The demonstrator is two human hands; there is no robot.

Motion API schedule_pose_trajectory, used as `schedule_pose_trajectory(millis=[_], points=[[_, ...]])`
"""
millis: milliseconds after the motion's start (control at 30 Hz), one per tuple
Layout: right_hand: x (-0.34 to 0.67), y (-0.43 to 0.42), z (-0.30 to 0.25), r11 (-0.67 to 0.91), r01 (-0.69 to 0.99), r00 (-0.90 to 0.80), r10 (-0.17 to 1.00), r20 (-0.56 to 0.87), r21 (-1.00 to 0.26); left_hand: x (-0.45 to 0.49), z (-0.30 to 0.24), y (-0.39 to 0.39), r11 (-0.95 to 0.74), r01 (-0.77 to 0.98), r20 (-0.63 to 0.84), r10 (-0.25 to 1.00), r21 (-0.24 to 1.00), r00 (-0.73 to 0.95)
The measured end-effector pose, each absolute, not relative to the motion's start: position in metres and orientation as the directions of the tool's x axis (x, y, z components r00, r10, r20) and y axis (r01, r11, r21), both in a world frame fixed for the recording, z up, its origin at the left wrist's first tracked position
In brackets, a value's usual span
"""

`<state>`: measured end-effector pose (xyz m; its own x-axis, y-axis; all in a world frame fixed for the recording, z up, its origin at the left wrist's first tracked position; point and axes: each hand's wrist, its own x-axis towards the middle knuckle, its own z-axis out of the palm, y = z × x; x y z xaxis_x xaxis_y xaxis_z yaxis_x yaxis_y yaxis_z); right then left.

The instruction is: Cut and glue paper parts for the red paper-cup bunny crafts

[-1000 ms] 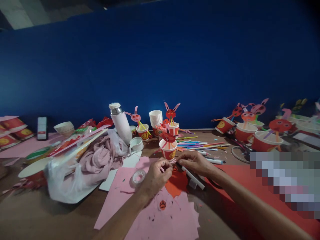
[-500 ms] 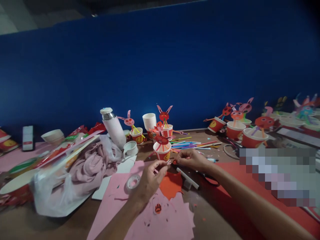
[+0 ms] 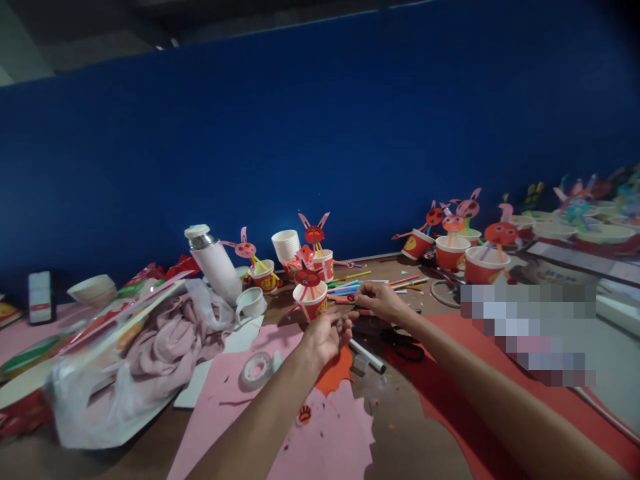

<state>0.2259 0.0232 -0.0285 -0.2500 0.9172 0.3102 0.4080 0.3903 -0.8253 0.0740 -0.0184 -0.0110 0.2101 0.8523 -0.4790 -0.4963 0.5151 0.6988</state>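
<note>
My left hand (image 3: pixel 327 332) hovers palm-up over an orange paper cutout (image 3: pixel 334 375), fingers curled, with nothing plainly in them. My right hand (image 3: pixel 381 300) reaches further back, its fingers pinched on a small red and black paper piece (image 3: pixel 351 298) near a pile of coloured straws (image 3: pixel 350 285). Just behind my hands stands a red paper cup (image 3: pixel 311 301) with a paper face on sticks. A white marker (image 3: pixel 367 355) and black scissors (image 3: pixel 403 341) lie beside my right forearm.
Pink paper sheets (image 3: pixel 320 433) and a tape roll (image 3: pixel 257 368) lie near me. A white flask (image 3: pixel 214 264), a mug (image 3: pixel 250 303), stacked white cups (image 3: pixel 285 244), a bag with cloth (image 3: pixel 150 347) and several decorated cups (image 3: pixel 480 263) crowd the table. Red paper (image 3: pixel 465 360) lies right.
Both hands moved away from me toward the cup and straws. My left hand turned palm-up. The camera swung right, shifting everything leftward.
</note>
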Motion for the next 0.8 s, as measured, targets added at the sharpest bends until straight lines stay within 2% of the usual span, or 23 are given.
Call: schedule_pose_trajectory(millis=[400,800], points=[[0.224,0.022,-0.026,0.407,0.411,-0.242,0.911,0.334,-0.816,0.091,-0.017,-0.009,0.396,-0.654,-0.446,0.890,0.644,0.100],[0.222,0.022,-0.025,0.338,0.379,-0.244,0.934,0.260,-0.861,0.098,-0.022,-0.009,0.331,-0.688,-0.372,0.923,0.646,0.094]])
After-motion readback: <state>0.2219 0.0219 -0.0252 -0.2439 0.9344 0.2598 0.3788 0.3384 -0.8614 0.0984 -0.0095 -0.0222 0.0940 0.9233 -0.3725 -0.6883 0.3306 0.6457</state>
